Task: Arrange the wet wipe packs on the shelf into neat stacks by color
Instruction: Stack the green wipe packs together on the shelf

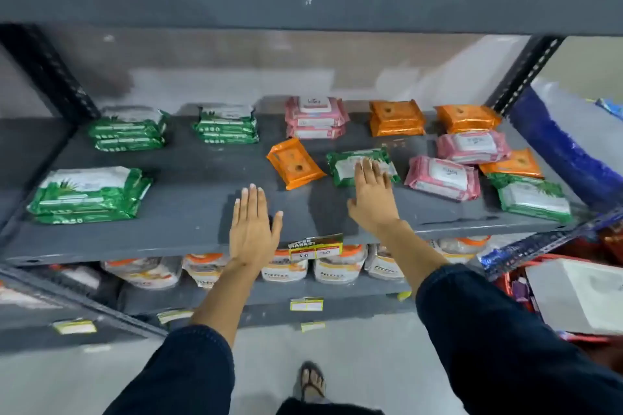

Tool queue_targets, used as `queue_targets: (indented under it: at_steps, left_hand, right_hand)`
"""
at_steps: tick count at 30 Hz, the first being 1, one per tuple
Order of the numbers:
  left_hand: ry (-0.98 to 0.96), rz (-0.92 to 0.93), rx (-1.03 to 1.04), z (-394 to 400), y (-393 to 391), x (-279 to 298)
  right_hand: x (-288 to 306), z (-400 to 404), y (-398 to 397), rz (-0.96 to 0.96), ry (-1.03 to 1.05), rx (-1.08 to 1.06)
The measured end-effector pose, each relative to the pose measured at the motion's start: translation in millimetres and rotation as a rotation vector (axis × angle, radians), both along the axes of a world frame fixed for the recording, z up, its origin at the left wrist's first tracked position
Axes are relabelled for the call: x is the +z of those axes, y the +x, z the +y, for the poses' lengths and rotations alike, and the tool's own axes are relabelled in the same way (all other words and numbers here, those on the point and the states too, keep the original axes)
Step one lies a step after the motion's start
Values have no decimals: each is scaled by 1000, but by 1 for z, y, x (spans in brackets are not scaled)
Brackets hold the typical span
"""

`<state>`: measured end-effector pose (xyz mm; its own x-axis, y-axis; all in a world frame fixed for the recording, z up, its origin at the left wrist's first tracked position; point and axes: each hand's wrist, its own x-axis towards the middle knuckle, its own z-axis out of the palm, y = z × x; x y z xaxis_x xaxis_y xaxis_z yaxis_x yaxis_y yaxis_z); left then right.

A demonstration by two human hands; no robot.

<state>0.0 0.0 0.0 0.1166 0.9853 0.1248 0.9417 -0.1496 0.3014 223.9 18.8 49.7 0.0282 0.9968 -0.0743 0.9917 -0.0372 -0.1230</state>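
Note:
On the grey shelf [188,185] three green stacks stand at the left: front left [89,194], back left [129,128] and back middle [226,123]. A pink stack [315,116] and two orange stacks [396,118] [467,118] line the back. Loose packs lie at the right: an orange pack [295,163], a green pack [344,165], two pink packs [441,177] [472,146], another orange pack [514,163] and a green pack [532,197]. My right hand [371,195] is open, its fingertips over the middle loose green pack. My left hand [253,226] hovers flat and open above bare shelf.
The shelf above [303,0] overhangs the work area, with slotted uprights at both back corners. A lower shelf holds white and orange packs [337,268] behind price tags [315,246]. Blue and red goods [573,152] crowd the right side. My sandalled foot [312,381] is on the floor.

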Motion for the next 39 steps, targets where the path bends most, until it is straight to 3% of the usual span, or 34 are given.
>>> queue_targets:
  at_steps: [6, 16, 20, 23, 26, 29, 36, 39]
  left_hand:
    - [10, 24, 52, 7, -1, -6]
    - [-29, 64, 37, 8, -1, -4]
    - [-28, 68, 36, 8, -2, -2]
    - [-32, 66, 35, 9, -2, -2]
    - [-24, 57, 17, 9, -4, -1]
    - [-5, 33, 12, 7, -10, 0]
    - [40, 27, 146, 6, -71, 6]
    - [34, 31, 167, 7, -98, 7]
  right_hand:
    - [-18, 17, -8, 21, -54, 3]
    - [-21, -6, -24, 23, 166, -34]
    - [9, 27, -4, 127, 5, -19]
    - [25, 56, 9, 54, -234, -8]
    - [22, 66, 12, 19, -319, 31]
    - [17, 68, 10, -11, -277, 18]
    - [37, 67, -18, -5, -77, -245]
    - [50, 69, -57, 20, 33, -199]
